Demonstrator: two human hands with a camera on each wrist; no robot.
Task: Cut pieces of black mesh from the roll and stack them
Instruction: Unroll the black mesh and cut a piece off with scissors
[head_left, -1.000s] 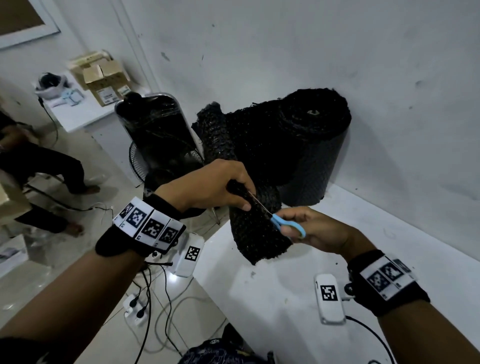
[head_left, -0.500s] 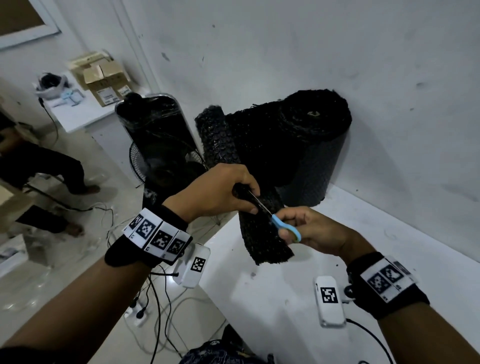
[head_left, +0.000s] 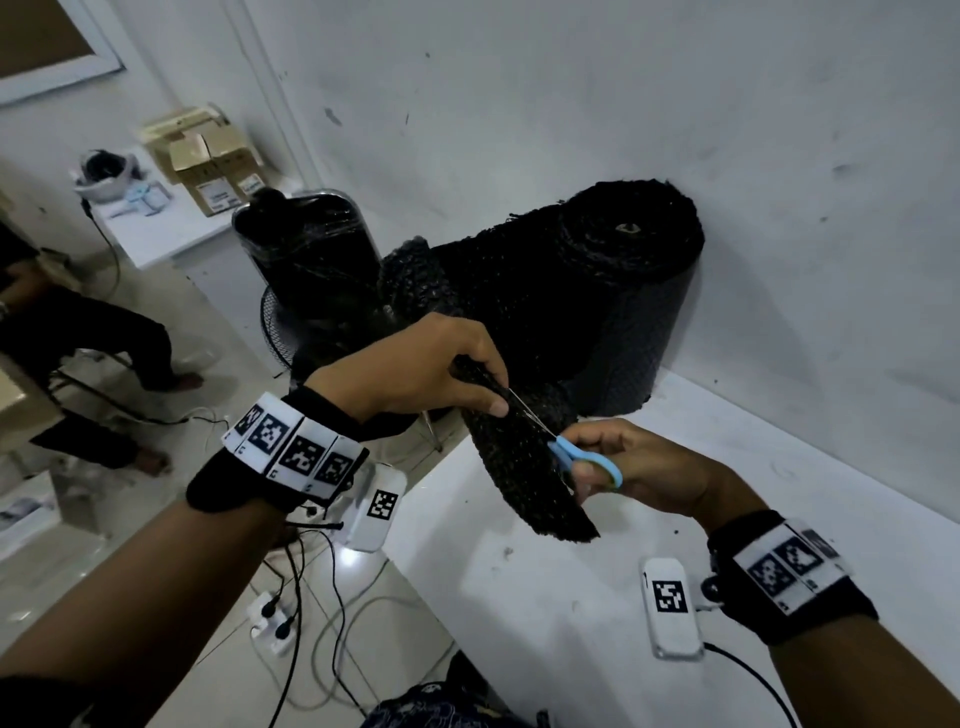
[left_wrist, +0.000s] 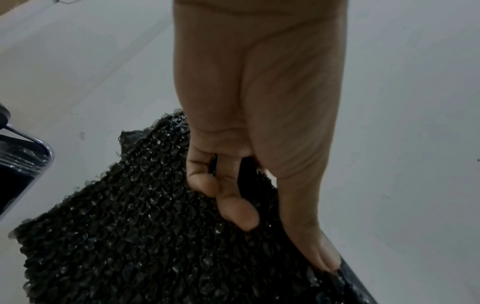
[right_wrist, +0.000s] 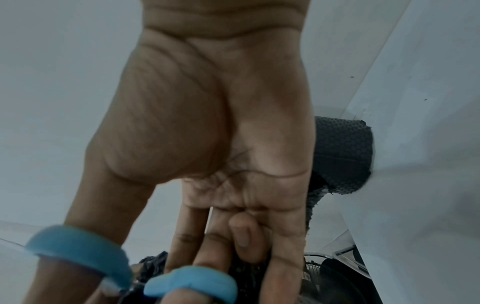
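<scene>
Now the right hand (head_left: 631, 467), thumb and finger through the blue scissors (head_left: 582, 457), has its blades further into the mesh strip (head_left: 524, 467) than a moment ago. Beyond, the left hand (head_left: 415, 371) pinches that strip taut above the table (head_left: 545, 597); the roll (head_left: 618, 291) stands against the wall. This piece looks nearly free.

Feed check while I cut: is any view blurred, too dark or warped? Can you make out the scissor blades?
Head view: dim but sharp, wide-angle bending at the edges; the thin blades show against the mesh strip, scissors in the right hand. Left wrist view: left hand soft, mesh texture glinting. Right wrist view: blue handles smeared and out of focus, blades not legible.
</scene>
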